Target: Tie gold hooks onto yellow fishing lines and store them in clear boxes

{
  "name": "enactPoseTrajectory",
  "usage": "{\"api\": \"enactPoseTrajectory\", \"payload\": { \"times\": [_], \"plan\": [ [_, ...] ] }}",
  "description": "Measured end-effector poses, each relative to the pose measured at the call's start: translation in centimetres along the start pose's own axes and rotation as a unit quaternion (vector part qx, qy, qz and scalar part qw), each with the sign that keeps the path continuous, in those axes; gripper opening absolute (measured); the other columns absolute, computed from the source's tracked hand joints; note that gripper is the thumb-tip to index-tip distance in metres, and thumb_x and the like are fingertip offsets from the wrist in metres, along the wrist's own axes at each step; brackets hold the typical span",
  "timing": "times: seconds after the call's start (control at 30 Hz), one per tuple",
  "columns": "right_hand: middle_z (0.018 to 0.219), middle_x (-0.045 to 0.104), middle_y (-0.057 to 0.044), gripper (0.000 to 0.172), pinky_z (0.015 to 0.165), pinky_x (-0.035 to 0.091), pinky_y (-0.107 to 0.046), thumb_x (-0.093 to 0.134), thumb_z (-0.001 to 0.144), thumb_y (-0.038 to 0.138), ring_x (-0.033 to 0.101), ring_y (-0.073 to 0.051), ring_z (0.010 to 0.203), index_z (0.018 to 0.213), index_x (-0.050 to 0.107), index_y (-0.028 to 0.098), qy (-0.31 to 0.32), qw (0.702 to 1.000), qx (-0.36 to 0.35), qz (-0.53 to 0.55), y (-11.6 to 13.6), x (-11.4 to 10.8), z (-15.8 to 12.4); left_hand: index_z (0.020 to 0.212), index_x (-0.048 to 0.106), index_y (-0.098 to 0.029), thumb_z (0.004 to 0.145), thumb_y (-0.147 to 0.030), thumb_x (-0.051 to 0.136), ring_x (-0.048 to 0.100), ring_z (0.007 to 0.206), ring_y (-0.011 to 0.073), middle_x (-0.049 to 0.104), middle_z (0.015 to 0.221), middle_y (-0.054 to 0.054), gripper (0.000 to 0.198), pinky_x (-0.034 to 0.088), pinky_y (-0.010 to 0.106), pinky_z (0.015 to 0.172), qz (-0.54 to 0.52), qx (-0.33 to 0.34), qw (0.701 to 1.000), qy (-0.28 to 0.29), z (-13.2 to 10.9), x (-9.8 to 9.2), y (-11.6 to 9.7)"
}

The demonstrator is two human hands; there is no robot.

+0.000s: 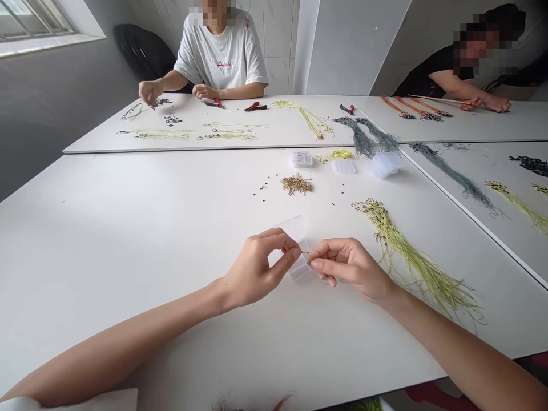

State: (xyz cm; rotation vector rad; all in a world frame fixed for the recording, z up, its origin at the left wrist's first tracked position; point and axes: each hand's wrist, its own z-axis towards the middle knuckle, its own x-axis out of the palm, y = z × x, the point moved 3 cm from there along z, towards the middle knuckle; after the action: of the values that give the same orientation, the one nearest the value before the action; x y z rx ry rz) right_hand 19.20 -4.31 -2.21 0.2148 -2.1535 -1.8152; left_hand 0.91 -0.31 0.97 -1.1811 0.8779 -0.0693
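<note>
My left hand (261, 265) pinches one end of a thin gold-coloured wire piece (307, 252) between thumb and forefinger. At its other end, the thumb and forefinger of my right hand (353, 268) are closed on it; the fingertips hide its exact shape. Beneath both hands lies an open clear plastic box (302, 274), its lid tipped back. Beyond it is a heap of small gold-coloured metal pieces (297, 184), with a few tiny black bits (264, 200) scattered to its left. A bundle of yellow-green cords (406, 251) with dark metal ends stretches out right of my right hand.
Stacked clear boxes (302, 159) and more clear plastic cases (385, 165) stand farther back. Grey-blue cord bundles (456, 174) lie to the right. Across the table, two people work among cords and red-handled pliers (256, 107). A seam (192, 150) divides the tabletops.
</note>
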Motion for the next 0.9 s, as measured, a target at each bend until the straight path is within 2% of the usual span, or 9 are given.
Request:
{"api": "enactPoseTrajectory", "payload": {
  "times": [0.17,0.23,0.3,0.43,0.6,0.67,0.8,0.9],
  "plan": [
    [0.07,0.067,-0.003,0.014,0.052,0.043,-0.027,0.072,0.081,0.029,0.053,-0.009,0.048,0.08,0.07,0.015,0.04,0.997,0.042,0.049,-0.7,0.4,-0.1,0.085,0.062,-0.017,0.094,-0.021,0.05,0.055,0.076,0.0135,0.062,0.084,0.003,0.016,0.045,0.027,0.066,0.06,0.061,0.995,-0.04,-0.2,0.2,0.1],
    [0.065,0.062,-0.001,0.013,0.051,0.039,-0.025,0.074,0.079,0.028,0.053,-0.01,0.055,0.076,0.07,0.016,0.033,0.996,0.054,0.063,-0.9,0.6,-0.2,0.086,0.062,-0.017,0.094,-0.019,0.05,0.054,0.076,0.0142,0.061,0.082,0.004,0.015,0.045,0.027,0.067,0.078,0.09,0.992,-0.05,-0.3,0.4,0.1],
    [0.059,0.054,0.002,0.012,0.052,0.035,-0.024,0.076,0.076,0.026,0.047,-0.01,0.06,0.072,0.07,0.016,0.019,0.996,0.058,0.062,-1.0,0.7,-0.2,0.087,0.062,-0.017,0.094,-0.018,0.05,0.053,0.076,0.0145,0.061,0.082,0.004,0.014,0.045,0.027,0.067,0.086,0.106,0.989,-0.057,-0.3,0.5,0.1],
    [0.055,0.045,0.004,0.011,0.056,0.031,-0.027,0.076,0.075,0.025,0.034,-0.01,0.057,0.07,0.07,0.017,0.005,0.994,0.064,0.09,-0.8,0.9,-0.2,0.089,0.061,-0.017,0.094,-0.017,0.05,0.052,0.077,0.0151,0.062,0.082,0.004,0.013,0.045,0.028,0.068,0.102,0.123,0.985,-0.066,-0.3,0.5,0.3],
    [0.048,0.034,0.007,0.018,0.057,0.03,-0.028,0.075,0.075,0.03,0.032,-0.011,0.055,0.066,0.065,0.019,-0.049,0.99,0.055,0.117,-0.1,0.4,-0.4,0.091,0.061,-0.016,0.093,-0.015,0.049,0.052,0.078,0.0167,0.063,0.086,0.006,0.012,0.045,0.033,0.074,0.161,0.172,0.97,-0.067,-0.5,0.9,0.5],
    [0.049,0.033,0.007,0.019,0.056,0.029,-0.028,0.074,0.076,0.029,0.031,-0.01,0.055,0.065,0.064,0.019,-0.052,0.992,0.046,0.108,0.0,0.4,-0.5,0.092,0.061,-0.016,0.093,-0.014,0.049,0.052,0.079,0.0168,0.063,0.087,0.006,0.011,0.044,0.034,0.074,0.181,0.181,0.965,-0.062,-0.5,1.1,0.6],
    [0.061,0.048,0.002,0.016,0.059,0.033,-0.028,0.071,0.08,0.029,0.037,-0.011,0.06,0.07,0.067,0.018,-0.06,0.998,-0.008,0.027,0.3,0.9,-0.9,0.092,0.061,-0.016,0.092,-0.014,0.05,0.052,0.08,0.0168,0.063,0.088,0.006,0.011,0.043,0.034,0.075,0.19,0.181,0.963,-0.061,-0.6,1.4,0.7],
    [0.059,0.046,0.002,0.02,0.06,0.035,-0.029,0.066,0.086,0.032,0.035,-0.011,0.059,0.071,0.069,0.018,-0.061,0.997,-0.041,-0.039,0.4,1.7,-1.2,0.091,0.061,-0.016,0.093,-0.014,0.05,0.05,0.081,0.0166,0.062,0.088,0.006,0.011,0.044,0.033,0.074,0.153,0.158,0.973,-0.076,-0.6,1.2,0.5]
  ]
}}
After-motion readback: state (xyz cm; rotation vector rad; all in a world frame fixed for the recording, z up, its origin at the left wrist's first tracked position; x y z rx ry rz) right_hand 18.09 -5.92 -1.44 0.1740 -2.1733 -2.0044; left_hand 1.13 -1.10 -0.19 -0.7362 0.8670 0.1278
